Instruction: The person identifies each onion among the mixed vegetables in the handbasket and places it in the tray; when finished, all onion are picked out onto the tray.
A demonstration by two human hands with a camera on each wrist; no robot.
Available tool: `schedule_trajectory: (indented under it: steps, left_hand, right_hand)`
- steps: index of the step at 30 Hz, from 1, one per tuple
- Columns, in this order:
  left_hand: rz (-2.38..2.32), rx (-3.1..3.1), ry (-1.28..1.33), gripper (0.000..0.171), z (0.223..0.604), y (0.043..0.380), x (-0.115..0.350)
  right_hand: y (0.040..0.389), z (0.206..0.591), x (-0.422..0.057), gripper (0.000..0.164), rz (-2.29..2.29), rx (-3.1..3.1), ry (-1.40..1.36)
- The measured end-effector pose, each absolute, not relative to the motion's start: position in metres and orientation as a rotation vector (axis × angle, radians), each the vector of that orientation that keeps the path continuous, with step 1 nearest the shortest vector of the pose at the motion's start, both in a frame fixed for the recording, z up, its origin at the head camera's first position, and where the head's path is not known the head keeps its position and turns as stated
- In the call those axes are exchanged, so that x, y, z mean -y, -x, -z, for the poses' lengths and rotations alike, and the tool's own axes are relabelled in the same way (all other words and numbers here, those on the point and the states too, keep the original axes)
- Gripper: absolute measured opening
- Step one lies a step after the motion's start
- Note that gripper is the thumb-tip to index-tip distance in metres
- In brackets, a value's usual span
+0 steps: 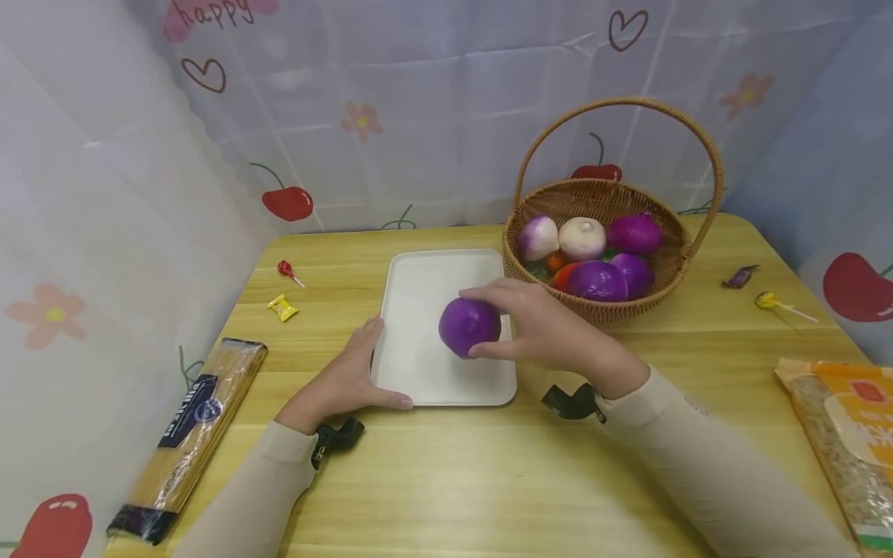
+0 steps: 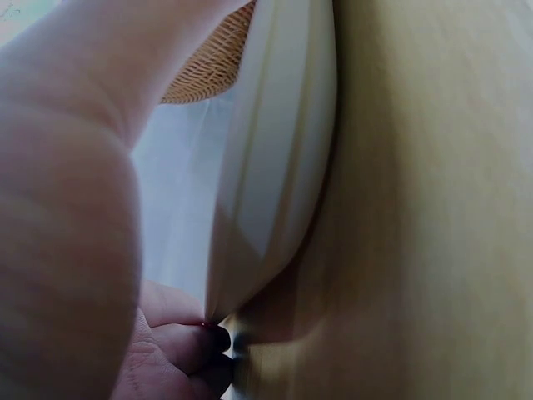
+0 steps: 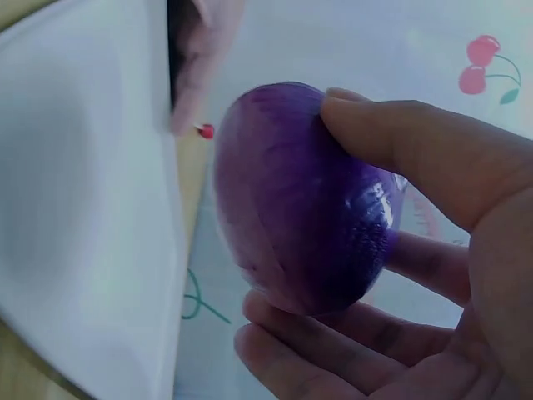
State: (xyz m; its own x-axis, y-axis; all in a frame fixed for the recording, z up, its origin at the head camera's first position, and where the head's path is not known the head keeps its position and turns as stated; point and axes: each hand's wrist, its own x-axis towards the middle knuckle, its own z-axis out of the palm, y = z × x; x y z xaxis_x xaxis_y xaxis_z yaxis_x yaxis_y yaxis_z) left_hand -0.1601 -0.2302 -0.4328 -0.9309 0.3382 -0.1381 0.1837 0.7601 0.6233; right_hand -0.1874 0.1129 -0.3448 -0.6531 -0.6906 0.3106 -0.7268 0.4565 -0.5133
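A purple onion [image 1: 470,327] with a smooth, shiny skin is held above the white tray [image 1: 418,372]. My right hand [image 1: 537,325] grips it between the thumb and the fingers; in the right wrist view the thumb [image 3: 416,146] lies on one side of the onion [image 3: 300,200] and fingers on the other. At the tray's near left corner, my left hand [image 1: 352,376] touches the rim, fingers along the left side and thumb by the near edge. The left wrist view shows its fingers against the tray wall [image 2: 279,158], their tips partly in shadow.
Behind right stands a wicker basket [image 1: 607,310] with a tall handle, holding several purple and white vegetables. Left lie a red lollipop [image 1: 286,268], a yellow candy [image 1: 282,308] and a noodle packet [image 1: 195,434]. Right lie a purple candy [image 1: 739,277], a yellow lollipop [image 1: 767,301] and a grain bag [image 1: 844,434].
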Motion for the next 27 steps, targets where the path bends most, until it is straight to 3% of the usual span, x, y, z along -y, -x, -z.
schedule_trajectory:
  steps: [16, 27]
  left_hand:
    - [-0.912, -2.709, -0.408, 0.155, 0.434, 0.160, 0.231]
    - [-0.905, -2.717, -0.407, 0.155, 0.433, 0.159, 0.230]
  right_hand:
    - [0.182, 0.374, -0.115, 0.063, -0.967, 2.830, -1.451]
    - [0.186, 0.377, -0.120, 0.064, -0.876, 2.888, -1.529]
